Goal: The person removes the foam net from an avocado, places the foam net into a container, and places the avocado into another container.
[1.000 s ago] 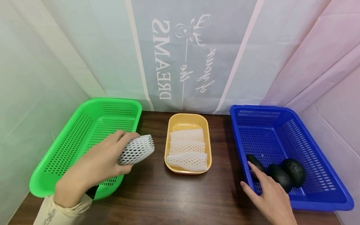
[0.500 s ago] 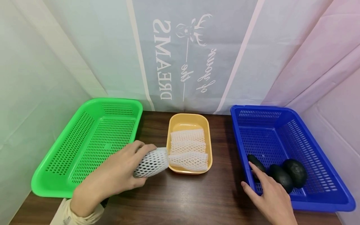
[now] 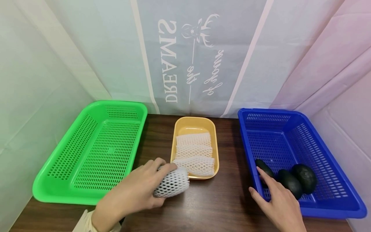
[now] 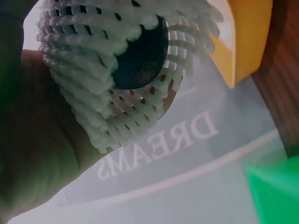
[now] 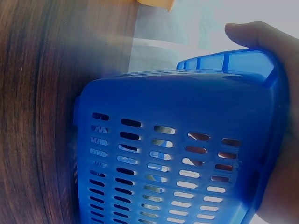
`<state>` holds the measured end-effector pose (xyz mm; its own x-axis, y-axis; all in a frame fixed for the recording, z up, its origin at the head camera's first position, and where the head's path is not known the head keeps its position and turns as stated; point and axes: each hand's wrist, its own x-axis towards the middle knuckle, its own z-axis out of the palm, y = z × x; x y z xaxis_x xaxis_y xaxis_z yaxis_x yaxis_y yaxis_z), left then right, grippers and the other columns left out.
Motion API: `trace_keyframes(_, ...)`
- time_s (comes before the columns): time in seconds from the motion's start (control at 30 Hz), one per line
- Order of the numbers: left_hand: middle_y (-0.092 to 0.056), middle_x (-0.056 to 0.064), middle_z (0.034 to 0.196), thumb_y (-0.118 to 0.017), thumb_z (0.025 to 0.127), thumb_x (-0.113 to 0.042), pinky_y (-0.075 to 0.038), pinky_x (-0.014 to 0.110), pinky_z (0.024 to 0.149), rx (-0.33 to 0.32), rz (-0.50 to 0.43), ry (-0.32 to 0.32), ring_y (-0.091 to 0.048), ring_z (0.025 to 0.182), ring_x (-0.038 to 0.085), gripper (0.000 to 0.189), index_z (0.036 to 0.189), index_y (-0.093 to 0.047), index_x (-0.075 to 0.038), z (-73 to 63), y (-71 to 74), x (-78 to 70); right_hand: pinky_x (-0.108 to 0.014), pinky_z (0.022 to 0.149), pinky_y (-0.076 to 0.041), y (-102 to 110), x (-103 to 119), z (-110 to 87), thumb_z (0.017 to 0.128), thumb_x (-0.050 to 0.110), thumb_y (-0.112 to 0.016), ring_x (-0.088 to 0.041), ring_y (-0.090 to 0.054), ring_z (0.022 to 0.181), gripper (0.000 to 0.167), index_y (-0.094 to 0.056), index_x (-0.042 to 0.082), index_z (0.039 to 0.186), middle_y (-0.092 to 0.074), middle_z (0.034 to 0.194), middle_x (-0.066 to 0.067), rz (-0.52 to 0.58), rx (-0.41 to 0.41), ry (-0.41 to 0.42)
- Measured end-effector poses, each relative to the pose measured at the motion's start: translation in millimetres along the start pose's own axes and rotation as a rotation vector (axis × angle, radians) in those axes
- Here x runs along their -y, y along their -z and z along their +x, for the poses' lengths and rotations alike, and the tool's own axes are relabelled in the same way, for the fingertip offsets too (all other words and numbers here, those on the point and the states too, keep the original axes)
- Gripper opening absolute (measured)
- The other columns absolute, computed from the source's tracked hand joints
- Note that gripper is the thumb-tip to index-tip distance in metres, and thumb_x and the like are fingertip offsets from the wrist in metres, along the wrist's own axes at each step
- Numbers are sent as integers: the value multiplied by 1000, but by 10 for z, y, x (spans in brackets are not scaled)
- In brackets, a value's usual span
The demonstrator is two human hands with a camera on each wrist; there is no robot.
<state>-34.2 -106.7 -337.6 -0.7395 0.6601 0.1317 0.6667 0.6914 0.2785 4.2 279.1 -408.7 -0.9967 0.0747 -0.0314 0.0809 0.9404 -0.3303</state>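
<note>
My left hand [image 3: 133, 191] grips a white foam net sleeve [image 3: 175, 182] just in front of the yellow tray [image 3: 192, 124]. Inside that sleeve a dark avocado [image 4: 142, 60] shows through the open end in the left wrist view. Several flat foam net sleeves [image 3: 193, 140] lie in the tray. At the right, my right hand [image 3: 279, 204] rests over the near-left rim of the blue basket [image 3: 265, 141], fingers reaching inside and thumb outside. Its fingertips are close to one avocado [image 3: 264, 167]; whether they touch it I cannot tell. Two more avocados [image 3: 302, 178] sit beside that one.
A green basket [image 3: 116, 145] with nothing in it stands at the left. Dark wood table [image 3: 203, 209] lies between the baskets. A printed grey curtain [image 3: 232, 38] hangs right behind the tray and baskets.
My left hand has moved right and toward me, from over the green basket's right side to the front of the yellow tray, carrying the sleeved avocado. My right hand has stayed put.
</note>
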Motion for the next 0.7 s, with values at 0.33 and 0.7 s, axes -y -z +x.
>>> trace_keyframes(0.33, -54, -4, 116, -86, 63, -25, -53, 28, 74, 46, -87, -47, -56, 94, 12, 80, 135, -50, -25, 97, -398, -84, -56, 67, -52, -2, 6, -5, 90, 59, -62, -42, -66, 98, 75, -42, 19, 150, -68, 125, -15, 3, -26, 10)
trace_keyframes(0.7, -53, -4, 120, -85, 64, -27, -54, 29, 75, 87, -104, -75, -58, 97, 12, 77, 132, -50, -26, 181, -694, -123, -56, 67, -51, 1, 10, -6, 90, 59, -61, -43, -66, 99, 75, -42, 19, 150, -68, 125, -15, 0, -26, 8)
